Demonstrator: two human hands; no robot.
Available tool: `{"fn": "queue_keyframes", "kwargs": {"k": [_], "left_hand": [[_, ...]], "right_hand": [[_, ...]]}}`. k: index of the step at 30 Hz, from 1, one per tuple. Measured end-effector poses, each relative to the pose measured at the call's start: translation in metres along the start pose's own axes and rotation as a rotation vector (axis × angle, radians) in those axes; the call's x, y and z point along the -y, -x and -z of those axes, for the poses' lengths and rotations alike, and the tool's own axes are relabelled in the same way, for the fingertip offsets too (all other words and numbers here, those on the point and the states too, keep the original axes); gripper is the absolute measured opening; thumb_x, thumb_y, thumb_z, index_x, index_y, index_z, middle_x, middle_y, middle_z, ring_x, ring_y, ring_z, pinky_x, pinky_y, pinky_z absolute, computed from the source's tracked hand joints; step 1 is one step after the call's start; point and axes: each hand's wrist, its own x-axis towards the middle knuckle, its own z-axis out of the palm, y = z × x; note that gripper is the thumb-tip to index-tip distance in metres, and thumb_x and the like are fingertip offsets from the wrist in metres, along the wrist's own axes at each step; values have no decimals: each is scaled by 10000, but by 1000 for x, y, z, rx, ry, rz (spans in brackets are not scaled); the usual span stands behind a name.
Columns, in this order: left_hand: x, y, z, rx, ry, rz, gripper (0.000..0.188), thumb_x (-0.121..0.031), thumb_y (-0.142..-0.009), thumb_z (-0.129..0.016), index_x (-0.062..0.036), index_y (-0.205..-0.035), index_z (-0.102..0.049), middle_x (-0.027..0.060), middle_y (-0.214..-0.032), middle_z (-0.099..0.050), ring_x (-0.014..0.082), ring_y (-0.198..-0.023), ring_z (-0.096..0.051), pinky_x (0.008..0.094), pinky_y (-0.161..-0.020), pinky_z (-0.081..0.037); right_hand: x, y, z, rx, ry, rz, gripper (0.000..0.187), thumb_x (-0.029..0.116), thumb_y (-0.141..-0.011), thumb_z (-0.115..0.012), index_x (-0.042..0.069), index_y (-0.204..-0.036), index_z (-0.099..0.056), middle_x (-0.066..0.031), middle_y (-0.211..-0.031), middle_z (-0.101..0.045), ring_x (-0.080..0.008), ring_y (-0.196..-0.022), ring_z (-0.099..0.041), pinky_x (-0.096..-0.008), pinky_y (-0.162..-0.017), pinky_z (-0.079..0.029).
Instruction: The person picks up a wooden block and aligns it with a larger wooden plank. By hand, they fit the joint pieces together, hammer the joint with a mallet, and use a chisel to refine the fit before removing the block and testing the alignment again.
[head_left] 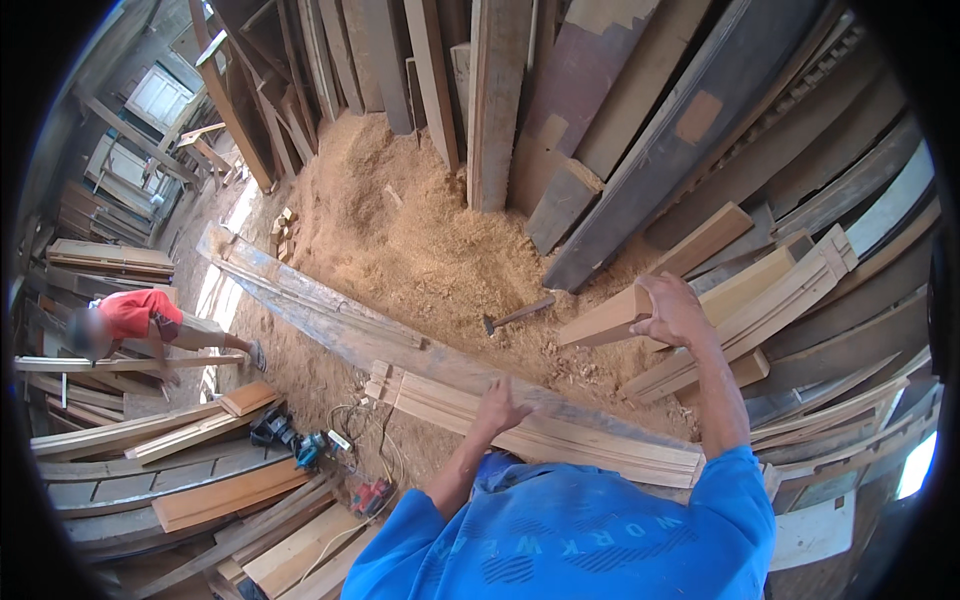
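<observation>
My right hand (675, 312) is closed around a reddish-brown wooden plank (604, 320), with the fingers over its upper edge and the thumb lower down. That plank is tilted, one end close to the sawdust. On the left, my left hand (499, 408) has its thumb and fingers apart and grips nothing. It is over the long grooved wooden pieces (575, 443) that lie along a worn beam (340, 318); whether it touches them is unclear. A hammer (518, 314) with a wooden handle lies on the sawdust beyond the beam.
Sawdust (400, 230) is heaped beyond the beam. Tall boards (497, 110) lean at the back, and more planks (790, 300) are stacked right. A teal power tool (308, 450), a red tool (371, 495) and cords lie left. A person in red (140, 315) bends at far left.
</observation>
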Motion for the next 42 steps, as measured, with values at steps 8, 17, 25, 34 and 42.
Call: {"fn": "queue_keyframes", "kwargs": {"k": [8,17,25,34,42], "left_hand": [[-43,-43,89,-156,822,-429,746,-147,-709,-911,-35,-1320,-498,103,-1181,-642,247,-1123,-620,362,-979,-505],[2,44,185,-282,1107,-342,798,-94,-737,-892,-49,-1382,-425,87,-1296,-591,201,-1204,-571,362,-1025,-489],[128,57,171,-625,1014,-218,752,-473,-973,-606,-13,-1491,-313,174,-1419,-488,263,-1354,-421,401,-1155,-318],[289,54,3,-392,1874,460,747,-578,-1061,-220,-39,-1577,-249,171,-1631,-285,306,-1505,-263,422,-1225,-199],[266,31,5,-443,1937,489,638,-401,-1060,-380,-62,-1581,-234,184,-1564,-384,322,-1419,-400,434,-1164,-333]], "right_hand": [[181,57,88,-181,-130,502,669,346,-665,-895,62,-1215,-638,-142,-1147,-651,-348,-1115,-584,-454,-976,-463],[271,14,-37,-389,-1166,448,1120,729,-695,-758,-24,-1448,-410,-157,-1326,-540,-294,-1258,-516,-431,-1069,-427],[291,-60,-82,-228,-1285,593,890,668,-842,-698,-40,-1346,-510,-85,-1251,-614,-187,-1122,-598,-347,-948,-481],[345,-82,-107,-175,-1343,706,906,691,-850,-667,-26,-1375,-492,-90,-1295,-598,-184,-1217,-550,-355,-1017,-447],[405,-105,-120,-91,-1290,846,843,729,-893,-559,-42,-1232,-583,-103,-1140,-649,-190,-1062,-607,-347,-905,-491]]}}
